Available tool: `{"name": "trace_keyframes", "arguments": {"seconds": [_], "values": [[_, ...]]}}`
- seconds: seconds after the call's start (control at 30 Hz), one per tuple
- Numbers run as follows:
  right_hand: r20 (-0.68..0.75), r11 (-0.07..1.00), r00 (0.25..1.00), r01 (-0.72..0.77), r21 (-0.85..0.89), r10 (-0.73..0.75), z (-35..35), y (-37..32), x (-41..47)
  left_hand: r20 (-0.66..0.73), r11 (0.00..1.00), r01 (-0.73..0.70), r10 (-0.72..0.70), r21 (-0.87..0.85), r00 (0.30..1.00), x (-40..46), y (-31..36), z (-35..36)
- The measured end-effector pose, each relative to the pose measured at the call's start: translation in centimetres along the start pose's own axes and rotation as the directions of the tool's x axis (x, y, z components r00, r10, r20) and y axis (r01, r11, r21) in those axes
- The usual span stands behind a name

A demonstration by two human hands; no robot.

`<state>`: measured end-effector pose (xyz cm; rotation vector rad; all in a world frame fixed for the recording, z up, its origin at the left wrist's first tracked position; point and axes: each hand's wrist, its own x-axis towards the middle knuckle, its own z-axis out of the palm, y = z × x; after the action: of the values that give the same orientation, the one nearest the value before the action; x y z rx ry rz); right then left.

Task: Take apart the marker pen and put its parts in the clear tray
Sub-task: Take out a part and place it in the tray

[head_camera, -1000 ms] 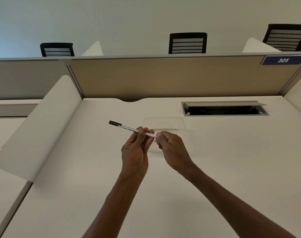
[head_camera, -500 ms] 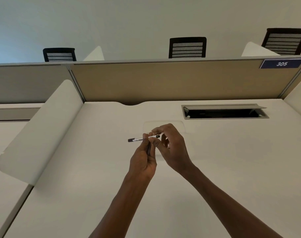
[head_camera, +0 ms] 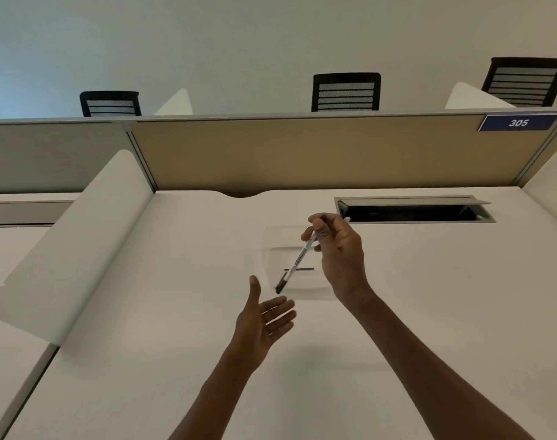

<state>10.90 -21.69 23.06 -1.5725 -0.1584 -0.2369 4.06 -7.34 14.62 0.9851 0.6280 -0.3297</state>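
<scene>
The right hand (head_camera: 340, 249) is raised above the clear tray (head_camera: 272, 236), which sits on the desk (head_camera: 429, 312) near its far edge, left of the open cable hatch (head_camera: 413, 209). Its fingers pinch the upper end of the marker pen (head_camera: 298, 260), which hangs tilted with the dark tip down and to the left, over the tray. A thin dark part (head_camera: 304, 268) lies inside the tray. The left hand (head_camera: 264, 319) is held palm up just before the tray, fingers spread wide and holding nothing.
</scene>
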Motion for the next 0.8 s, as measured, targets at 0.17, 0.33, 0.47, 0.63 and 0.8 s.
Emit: {"name": "trace_keyframes", "arguments": {"seconds": [0.17,0.33,0.47,0.63,0.8], "values": [[0.061,0.964,0.984,-0.174,0.199,0.165,-0.6,0.6,0.3,-0.101,0.683,-0.349,0.527,0.642,0.844,2.5,-2.4,-3.2],[0.260,0.777,0.893,-0.449,0.441,0.368,-0.7,1.1,-0.3,0.112,0.104,-0.198,0.540,0.975,0.834,6.3,-6.3,-9.5],[0.359,0.611,0.762,-0.647,0.456,0.539,-0.6,1.3,-0.9,0.180,-0.130,-0.129,0.540,0.983,0.822,6.9,-8.0,-11.6],[0.471,0.506,0.668,-0.744,0.436,0.576,-0.4,1.1,-1.3,0.192,-0.170,-0.114,0.570,0.979,0.799,7.2,-8.3,-11.6],[0.409,0.592,0.701,-0.712,0.377,0.584,0.5,0.1,-1.7,0.196,-0.180,-0.111,0.572,0.977,0.797,7.2,-8.3,-11.6]]}}
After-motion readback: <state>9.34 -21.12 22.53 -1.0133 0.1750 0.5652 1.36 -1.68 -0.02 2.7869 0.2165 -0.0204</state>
